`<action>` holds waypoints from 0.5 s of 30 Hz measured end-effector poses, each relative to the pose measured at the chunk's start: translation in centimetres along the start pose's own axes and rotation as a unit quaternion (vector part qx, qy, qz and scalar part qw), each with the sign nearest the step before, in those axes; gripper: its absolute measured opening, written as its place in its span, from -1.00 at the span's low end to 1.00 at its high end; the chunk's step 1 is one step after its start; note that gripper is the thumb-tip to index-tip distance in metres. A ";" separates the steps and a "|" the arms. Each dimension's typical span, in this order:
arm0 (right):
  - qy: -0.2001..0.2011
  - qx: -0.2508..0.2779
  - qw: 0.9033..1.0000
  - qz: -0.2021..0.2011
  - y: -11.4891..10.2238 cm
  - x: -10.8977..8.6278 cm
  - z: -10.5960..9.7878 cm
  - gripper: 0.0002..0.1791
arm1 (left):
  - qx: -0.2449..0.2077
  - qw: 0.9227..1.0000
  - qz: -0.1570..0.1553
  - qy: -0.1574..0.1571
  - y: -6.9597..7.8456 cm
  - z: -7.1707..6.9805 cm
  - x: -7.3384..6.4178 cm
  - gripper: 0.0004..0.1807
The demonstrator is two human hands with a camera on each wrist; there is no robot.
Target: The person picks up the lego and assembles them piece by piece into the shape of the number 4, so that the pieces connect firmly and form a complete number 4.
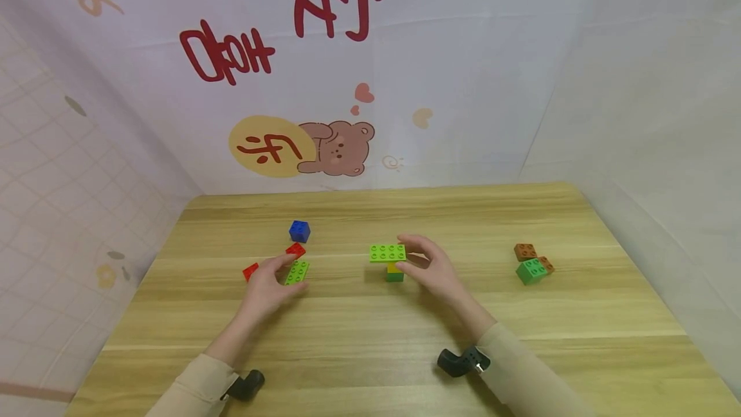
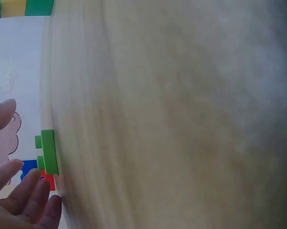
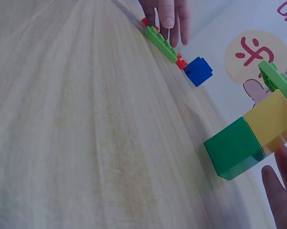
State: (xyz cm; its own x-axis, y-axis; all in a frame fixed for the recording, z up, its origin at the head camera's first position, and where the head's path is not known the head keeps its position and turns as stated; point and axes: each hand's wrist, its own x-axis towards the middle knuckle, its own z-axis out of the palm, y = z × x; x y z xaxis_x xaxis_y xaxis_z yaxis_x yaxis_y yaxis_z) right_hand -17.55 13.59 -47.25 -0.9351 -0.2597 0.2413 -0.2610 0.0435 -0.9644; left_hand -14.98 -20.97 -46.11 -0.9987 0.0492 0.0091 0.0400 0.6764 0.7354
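On the wooden table stands a small stack: a light green plate (image 1: 387,253) with studs tops a yellow brick (image 3: 272,119), which sits on a dark green brick (image 3: 234,148). My right hand (image 1: 431,269) is at the stack's right end, thumb and index finger spread apart around it; whether a fingertip touches it I cannot tell. My left hand (image 1: 269,288) is spread around a second light green plate (image 1: 298,272) lying on the table, its thumb and fingers apart on either side. Red bricks (image 1: 296,250) lie by the left fingers, partly hidden.
Behind the left hand sits a blue brick (image 1: 300,231). On the right side of the table lie brown bricks (image 1: 525,251) with a green brick (image 1: 530,271) beside them. A printed white cloth (image 1: 463,82) rises behind the table's far edge.
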 end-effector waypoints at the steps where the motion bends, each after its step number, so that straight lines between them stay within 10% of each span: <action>1: 0.000 -0.001 1.000 0.003 -0.1 0.0 0.0 -0.44 | 0.004 1.000 -0.001 0.001 -0.1 0.0 0.0 -0.27; 15: 0.004 -0.007 1.000 0.013 -3.0 -0.4 0.6 -0.54 | 0.025 1.000 -0.001 -0.018 -1.0 -0.2 0.3 -0.22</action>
State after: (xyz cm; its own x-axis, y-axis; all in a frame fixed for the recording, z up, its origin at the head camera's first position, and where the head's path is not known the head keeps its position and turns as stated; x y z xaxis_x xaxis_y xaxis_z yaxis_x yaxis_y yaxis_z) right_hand -16.20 12.99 -44.52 -0.9431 -0.2512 0.2179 -0.2408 0.0639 -0.9685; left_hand -15.30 -21.72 -46.71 -0.9971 0.0734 -0.0180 0.0398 0.7125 0.7005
